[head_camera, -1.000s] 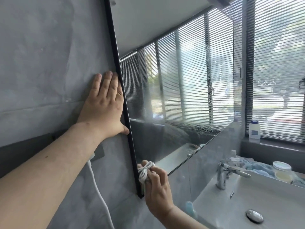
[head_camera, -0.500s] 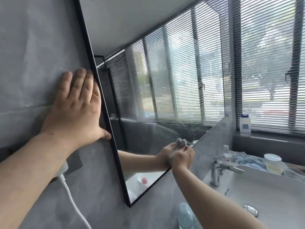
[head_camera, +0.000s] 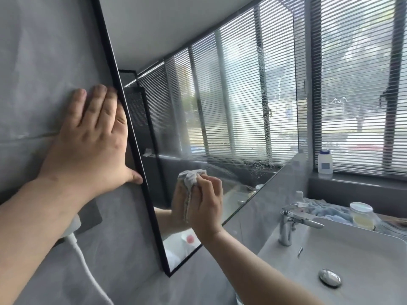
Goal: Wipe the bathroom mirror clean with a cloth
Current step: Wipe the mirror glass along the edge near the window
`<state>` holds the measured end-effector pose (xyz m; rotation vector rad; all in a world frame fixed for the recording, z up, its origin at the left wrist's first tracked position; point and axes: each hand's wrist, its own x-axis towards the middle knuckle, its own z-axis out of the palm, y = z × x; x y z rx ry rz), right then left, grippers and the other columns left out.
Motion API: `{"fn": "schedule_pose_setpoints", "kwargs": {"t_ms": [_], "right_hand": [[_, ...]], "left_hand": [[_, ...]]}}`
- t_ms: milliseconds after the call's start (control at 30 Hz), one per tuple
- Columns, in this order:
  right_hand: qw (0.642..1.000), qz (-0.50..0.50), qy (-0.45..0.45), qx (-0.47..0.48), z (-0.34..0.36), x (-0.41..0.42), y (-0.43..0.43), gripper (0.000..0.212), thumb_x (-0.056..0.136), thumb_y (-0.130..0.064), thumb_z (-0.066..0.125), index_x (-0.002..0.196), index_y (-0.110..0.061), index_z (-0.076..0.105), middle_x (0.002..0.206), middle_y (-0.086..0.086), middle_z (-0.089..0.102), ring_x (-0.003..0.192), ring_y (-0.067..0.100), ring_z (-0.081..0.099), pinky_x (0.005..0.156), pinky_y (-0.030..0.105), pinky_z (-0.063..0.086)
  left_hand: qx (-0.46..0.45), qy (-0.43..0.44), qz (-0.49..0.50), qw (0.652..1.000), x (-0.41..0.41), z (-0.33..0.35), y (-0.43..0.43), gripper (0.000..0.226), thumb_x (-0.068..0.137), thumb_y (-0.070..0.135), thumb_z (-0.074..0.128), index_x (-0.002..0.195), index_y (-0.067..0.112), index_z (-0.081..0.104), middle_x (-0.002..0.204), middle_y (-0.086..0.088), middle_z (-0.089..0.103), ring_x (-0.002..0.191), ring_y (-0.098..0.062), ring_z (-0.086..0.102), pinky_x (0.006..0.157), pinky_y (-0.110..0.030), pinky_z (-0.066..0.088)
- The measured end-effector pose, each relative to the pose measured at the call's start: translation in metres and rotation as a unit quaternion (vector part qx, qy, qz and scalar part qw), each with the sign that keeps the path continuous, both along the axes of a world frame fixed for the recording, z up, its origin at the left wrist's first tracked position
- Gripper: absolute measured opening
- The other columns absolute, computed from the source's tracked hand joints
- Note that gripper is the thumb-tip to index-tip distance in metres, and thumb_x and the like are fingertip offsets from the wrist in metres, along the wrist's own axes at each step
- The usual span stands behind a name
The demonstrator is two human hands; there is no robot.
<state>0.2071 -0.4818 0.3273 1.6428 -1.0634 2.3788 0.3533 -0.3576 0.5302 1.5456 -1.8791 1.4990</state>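
A black-framed mirror [head_camera: 220, 95] hangs on the grey wall and reflects the window blinds. A trail of water drops runs down its right part and pools near the lower edge. My right hand [head_camera: 206, 203] grips a bunched grey-white cloth [head_camera: 190, 177] and presses it against the lower left of the glass; its reflection meets it there. My left hand [head_camera: 88, 142] lies flat on the wall, fingers straight, thumb touching the mirror's left frame.
A white basin [head_camera: 352, 249] with a chrome tap [head_camera: 293, 221] sits at the lower right. A white bottle [head_camera: 325, 161] stands on the window ledge. A lidded jar [head_camera: 362, 214] and blue cloth lie behind the basin. A white cable [head_camera: 88, 267] hangs below my left arm.
My right hand with the cloth swept from the mirror's bottom left corner to the right along the lower edge, then back left and slightly up. The left hand stayed on the wall.
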Motion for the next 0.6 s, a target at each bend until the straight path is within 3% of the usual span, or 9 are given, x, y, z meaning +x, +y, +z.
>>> {"fn": "schedule_pose_setpoints", "kwargs": {"t_ms": [100,200,367,433,500,600], "right_hand": [[0.999,-0.034,-0.022,0.006,-0.001,-0.024,-0.020,0.025,0.097,-0.026,0.047,0.103,-0.013,0.067,0.107,0.002,0.059,0.097,0.026,0.057,0.086,0.036,0.048],[0.987,-0.044,-0.124,0.095,-0.005,-0.053,-0.041,0.037,0.094,-0.032,0.040,0.096,-0.007,0.067,0.101,-0.004,0.052,0.093,0.020,0.051,0.087,0.035,0.043],[0.939,-0.041,-0.232,0.251,-0.027,-0.087,-0.075,0.022,0.097,-0.024,0.045,0.095,-0.010,0.062,0.100,-0.001,0.049,0.098,0.030,0.056,0.090,0.041,0.045],[0.918,-0.049,-0.261,0.293,-0.032,-0.097,-0.084,0.019,0.099,-0.022,0.047,0.101,-0.011,0.062,0.104,0.004,0.052,0.102,0.033,0.058,0.093,0.042,0.046],[0.906,-0.054,-0.280,0.313,-0.034,-0.105,-0.091,0.023,0.100,-0.025,0.047,0.106,-0.010,0.064,0.111,0.010,0.056,0.105,0.034,0.059,0.095,0.043,0.047],[0.889,-0.057,-0.300,0.341,-0.035,-0.118,-0.100,0.025,0.101,-0.025,0.046,0.107,-0.008,0.064,0.112,0.015,0.058,0.103,0.036,0.060,0.092,0.041,0.048]], "left_hand": [[-0.004,0.005,-0.003,1.000,0.000,-0.001,-0.002,0.154,0.020,0.063,0.092,0.135,-0.020,0.034,0.148,-0.038,0.031,0.141,-0.050,0.025,0.120,-0.056,0.006],[-0.006,0.012,-0.009,1.000,0.001,0.000,-0.005,0.157,0.018,0.062,0.093,0.136,-0.020,0.031,0.148,-0.038,0.030,0.141,-0.050,0.022,0.120,-0.054,0.003],[-0.006,0.014,-0.011,1.000,0.005,-0.002,-0.010,0.159,0.017,0.063,0.093,0.137,-0.019,0.028,0.150,-0.037,0.027,0.144,-0.047,0.017,0.121,-0.056,0.004],[-0.008,0.014,-0.024,1.000,0.008,-0.003,-0.015,0.159,0.018,0.067,0.090,0.137,-0.017,0.025,0.151,-0.036,0.024,0.151,-0.039,0.002,0.121,-0.056,0.003],[-0.014,0.016,-0.042,0.999,0.009,-0.004,-0.018,0.154,0.022,0.073,0.074,0.138,-0.015,0.023,0.152,-0.035,0.021,0.147,-0.024,-0.018,0.121,-0.057,0.004],[-0.014,0.020,-0.055,0.998,0.010,-0.004,-0.020,0.149,0.023,0.072,0.062,0.139,-0.013,0.022,0.152,-0.034,0.021,0.145,-0.020,-0.023,0.120,-0.058,0.007]]}}
